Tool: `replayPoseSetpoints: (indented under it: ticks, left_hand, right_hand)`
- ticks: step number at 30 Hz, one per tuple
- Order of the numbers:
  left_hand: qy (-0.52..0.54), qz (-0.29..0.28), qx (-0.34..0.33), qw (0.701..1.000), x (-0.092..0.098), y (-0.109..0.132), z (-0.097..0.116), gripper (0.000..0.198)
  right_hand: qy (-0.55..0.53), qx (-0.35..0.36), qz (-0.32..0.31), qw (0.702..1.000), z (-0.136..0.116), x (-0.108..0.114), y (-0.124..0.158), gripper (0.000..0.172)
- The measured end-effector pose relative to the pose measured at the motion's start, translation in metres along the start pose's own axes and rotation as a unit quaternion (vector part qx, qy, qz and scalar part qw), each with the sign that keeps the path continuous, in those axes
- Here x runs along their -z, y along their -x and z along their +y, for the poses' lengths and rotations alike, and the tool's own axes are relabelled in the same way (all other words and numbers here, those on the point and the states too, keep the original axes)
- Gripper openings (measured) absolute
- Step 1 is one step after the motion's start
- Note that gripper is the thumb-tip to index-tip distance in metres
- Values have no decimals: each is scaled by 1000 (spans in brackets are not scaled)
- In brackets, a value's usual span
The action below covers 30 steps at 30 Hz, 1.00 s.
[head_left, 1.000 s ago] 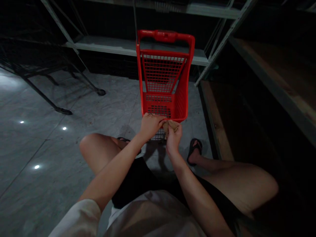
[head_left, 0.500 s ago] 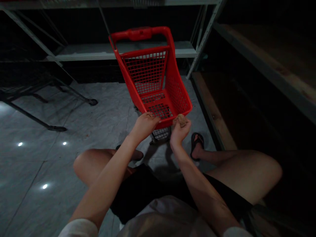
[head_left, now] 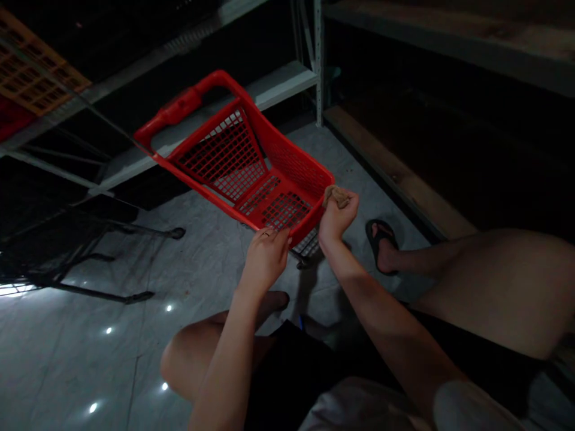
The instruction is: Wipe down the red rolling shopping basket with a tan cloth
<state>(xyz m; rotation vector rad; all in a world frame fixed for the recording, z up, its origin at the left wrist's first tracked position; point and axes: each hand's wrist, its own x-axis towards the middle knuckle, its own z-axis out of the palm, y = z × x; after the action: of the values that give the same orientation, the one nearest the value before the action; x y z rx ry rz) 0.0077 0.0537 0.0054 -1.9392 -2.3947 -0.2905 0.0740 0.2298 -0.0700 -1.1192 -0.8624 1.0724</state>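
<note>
The left hand (head_left: 265, 258) grips the near rim of the red cart (head_left: 251, 173). Just beside it, the right hand (head_left: 338, 216) squeezes a brown cloth (head_left: 338, 196) against the cart's corner.

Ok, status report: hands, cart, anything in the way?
Left hand grips near rim of red cart. Right hand presses brown cloth on its corner. Metal shelving just behind cart.
</note>
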Motion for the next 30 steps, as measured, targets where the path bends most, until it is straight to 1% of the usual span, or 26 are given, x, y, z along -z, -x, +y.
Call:
replayPoseSetpoints:
  ticks: [2,3,4,5,8,9,10,11,12,13,14,17,18,19,20,21,22,23,24,26,28,29,30]
  left_hand:
    - [-4,-31,-15,999,1,-6,3,26]
    - [-10,-45,-16,999,2,-10,5,27]
    - [-15,-55,-12,998,2,-14,7,28]
    - [-19,-62,-4,998,3,-18,9,29]
    - [-25,-74,21,997,5,-26,16,32]
    - [-28,-75,27,996,6,-27,17,34]
    - [-30,-76,31,996,7,-27,18,35]
    - [-31,-76,32,996,8,-26,19,36]
    - [-30,-74,33,996,8,-24,19,36]
    - [-30,-71,34,996,8,-20,19,36]
    - [-30,-69,35,997,8,-16,18,36]
    - [-32,-54,35,997,6,-5,16,35]
    - [-33,-49,32,998,5,-2,16,35]
    - [-34,-45,29,998,5,0,15,36]
    - [-38,-43,26,998,4,0,15,36]
    - [-44,-43,24,998,3,-1,16,36]
    - [-51,-44,22,997,2,-4,16,37]
    - [-58,-48,20,997,1,-7,17,37]
    - [-64,-52,17,996,1,-10,19,37]
    - [-74,-61,15,995,0,-17,21,37]
    - [-87,-68,17,994,1,-22,23,36]
    - [-94,-68,16,993,2,-22,23,36]
    - [-100,-65,10,993,5,-21,23,36]
  right_hand:
    - [-2,-1,-1,1000,1,-3,-8,19]
    - [-9,-6,-10,1000,1,-2,-3,20]
    - [-20,-13,-25,999,1,2,7,20]
    - [-29,-25,-46,998,1,7,22,20]
    - [-37,-81,-113,990,0,28,81,22]
    - [-42,-100,-125,986,0,33,98,21]
    - [-48,-113,-134,983,-1,37,109,20]
    - [-58,-120,-140,981,-1,38,115,20]
    - [-70,-119,-138,981,-1,36,113,20]
    - [-79,-115,-131,981,0,32,105,20]
    - [-86,-110,-116,983,1,24,90,21]
    - [-65,-86,-58,993,7,-5,27,21]
    - [-50,-72,-50,995,8,-14,7,21]
    - [-35,-57,-52,996,9,-20,-9,21]
    - [-24,-44,-61,997,10,-23,-18,20]
    - [-18,-36,-74,996,11,-23,-20,19]
    - [-17,-33,-90,995,12,-18,-15,19]
    - [-19,-36,-107,993,13,-10,-2,18]
    - [-23,-43,-124,991,14,1,17,18]
    - [-36,-68,-160,984,17,27,63,21]
    - [-44,-110,-183,976,19,50,103,22]
    - [-46,-128,-186,973,19,57,116,23]
    - [-47,-138,-183,972,19,60,122,23]
